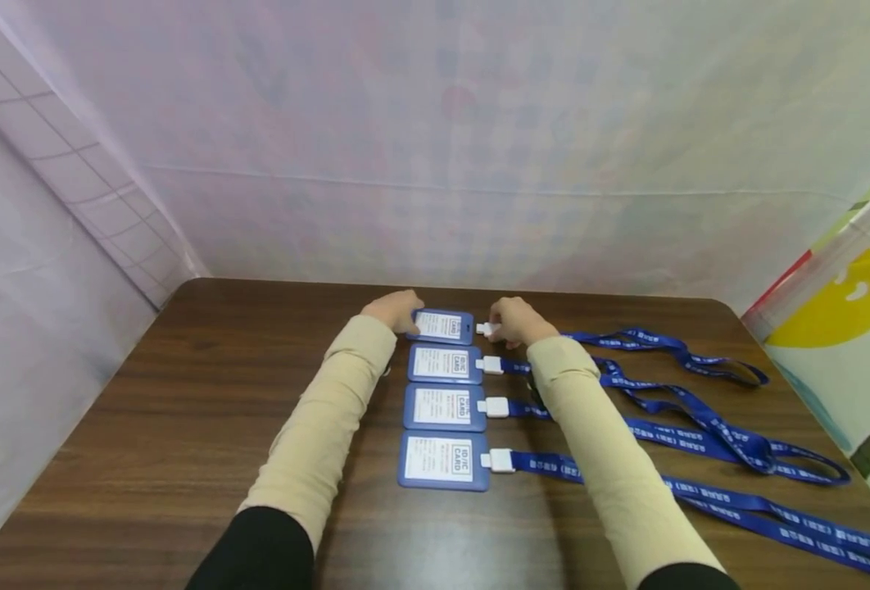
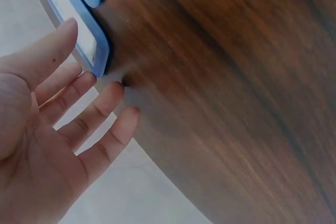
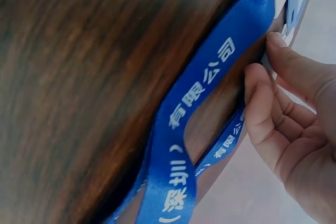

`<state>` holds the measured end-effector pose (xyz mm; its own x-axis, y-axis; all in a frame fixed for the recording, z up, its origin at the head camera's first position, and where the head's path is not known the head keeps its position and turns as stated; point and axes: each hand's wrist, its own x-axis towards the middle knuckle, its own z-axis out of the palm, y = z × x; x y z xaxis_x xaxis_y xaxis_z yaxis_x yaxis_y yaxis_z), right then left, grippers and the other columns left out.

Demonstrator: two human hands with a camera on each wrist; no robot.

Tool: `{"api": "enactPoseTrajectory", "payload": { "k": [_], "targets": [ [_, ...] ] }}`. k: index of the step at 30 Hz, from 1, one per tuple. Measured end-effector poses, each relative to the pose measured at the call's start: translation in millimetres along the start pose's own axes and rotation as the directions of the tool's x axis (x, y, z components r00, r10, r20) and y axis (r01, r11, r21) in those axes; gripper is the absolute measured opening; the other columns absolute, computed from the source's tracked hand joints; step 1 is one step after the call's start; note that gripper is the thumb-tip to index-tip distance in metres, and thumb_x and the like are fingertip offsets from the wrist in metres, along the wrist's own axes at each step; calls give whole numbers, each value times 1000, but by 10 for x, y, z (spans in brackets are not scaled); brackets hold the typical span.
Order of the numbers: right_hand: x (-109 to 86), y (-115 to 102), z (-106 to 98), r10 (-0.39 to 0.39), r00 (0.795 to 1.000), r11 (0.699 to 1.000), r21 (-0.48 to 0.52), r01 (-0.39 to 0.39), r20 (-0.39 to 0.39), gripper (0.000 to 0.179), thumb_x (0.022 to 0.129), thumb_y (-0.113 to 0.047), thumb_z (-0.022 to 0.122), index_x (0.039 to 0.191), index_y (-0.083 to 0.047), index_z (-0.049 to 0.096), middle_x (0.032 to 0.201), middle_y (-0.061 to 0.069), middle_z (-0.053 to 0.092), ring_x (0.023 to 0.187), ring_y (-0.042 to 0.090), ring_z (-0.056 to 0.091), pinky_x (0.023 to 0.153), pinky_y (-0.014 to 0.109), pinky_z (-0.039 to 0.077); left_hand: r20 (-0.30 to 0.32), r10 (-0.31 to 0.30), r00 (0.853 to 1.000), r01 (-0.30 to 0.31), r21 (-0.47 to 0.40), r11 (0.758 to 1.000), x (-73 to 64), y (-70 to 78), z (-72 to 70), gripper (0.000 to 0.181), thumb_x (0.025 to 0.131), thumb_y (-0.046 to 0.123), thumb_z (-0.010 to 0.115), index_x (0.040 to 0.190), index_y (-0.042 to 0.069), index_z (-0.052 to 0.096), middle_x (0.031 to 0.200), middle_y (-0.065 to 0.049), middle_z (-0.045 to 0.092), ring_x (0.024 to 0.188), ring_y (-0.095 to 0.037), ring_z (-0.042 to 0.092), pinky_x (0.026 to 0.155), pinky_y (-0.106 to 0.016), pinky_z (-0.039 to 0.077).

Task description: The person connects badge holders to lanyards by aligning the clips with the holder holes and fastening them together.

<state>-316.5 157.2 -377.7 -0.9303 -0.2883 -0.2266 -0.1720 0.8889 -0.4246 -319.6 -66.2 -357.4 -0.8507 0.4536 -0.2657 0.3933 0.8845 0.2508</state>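
At the far end of a column of badges, my left hand [image 1: 394, 311] is at the left end of the farthest blue ID badge holder [image 1: 441, 326]. The left wrist view shows its thumb over the holder's edge, the fingers spread and loosely bent beside the corner. Opposite, my right hand [image 1: 518, 321] pinches the white clip [image 1: 487, 329] of the farthest blue lanyard [image 1: 663, 340] between thumb and index finger. The clip's tip points at the slotted end of that holder, with a small gap between them. In the right wrist view the fingers mostly hide this clip.
Nearer on the brown wooden table [image 1: 184, 426] lie further blue badge holders [image 1: 444, 460], each with a white clip [image 1: 501, 460] at its right end. Their blue lanyards [image 1: 781, 516] stretch rightward, partly under my right forearm. A pale curtain [image 1: 442, 164] hangs behind the table's far edge.
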Motion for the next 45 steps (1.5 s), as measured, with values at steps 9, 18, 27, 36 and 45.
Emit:
{"api": "enactPoseTrajectory", "payload": {
  "k": [9,18,27,36,45],
  "targets": [
    [0,2,15,-29,1000,999,-22,28,-9,24,79,-9,70,97,3,60,96,18,58,56,19,59,50,24,50,-61,-19,998,21,27,999,-30,-5,69,34,76,16,73,105,0,64,108,-12,56,94,-23,54,85,-33,43],
    [-24,-26,3,-31,999,997,-66,30,-11,26,81,-13,68,101,3,62,96,17,60,60,17,60,54,25,50,-75,-16,997,19,36,999,-44,-7,88,38,76,18,73,108,0,63,108,-11,53,97,-24,52,86,-33,43],
    [-3,-39,4,-58,998,991,-121,56,-13,25,81,-14,68,100,3,64,93,15,62,59,17,59,54,26,49,-74,-27,997,31,54,998,-43,-11,90,37,75,19,74,106,0,64,107,-10,53,95,-23,52,85,-34,43],
    [26,-57,20,-58,998,990,-127,57,-5,23,81,-12,68,99,2,66,95,15,62,64,19,60,55,26,50,-65,-54,996,57,43,997,-53,30,91,26,75,18,74,94,1,65,100,-8,52,86,-20,50,78,-32,45],
    [18,-53,42,-73,997,986,-151,72,0,21,80,-11,68,97,1,67,94,14,62,64,18,60,56,25,49,-70,-38,997,43,64,997,-21,68,111,25,73,17,76,87,0,65,96,-10,51,86,-22,52,80,-32,45]
  ]
}}
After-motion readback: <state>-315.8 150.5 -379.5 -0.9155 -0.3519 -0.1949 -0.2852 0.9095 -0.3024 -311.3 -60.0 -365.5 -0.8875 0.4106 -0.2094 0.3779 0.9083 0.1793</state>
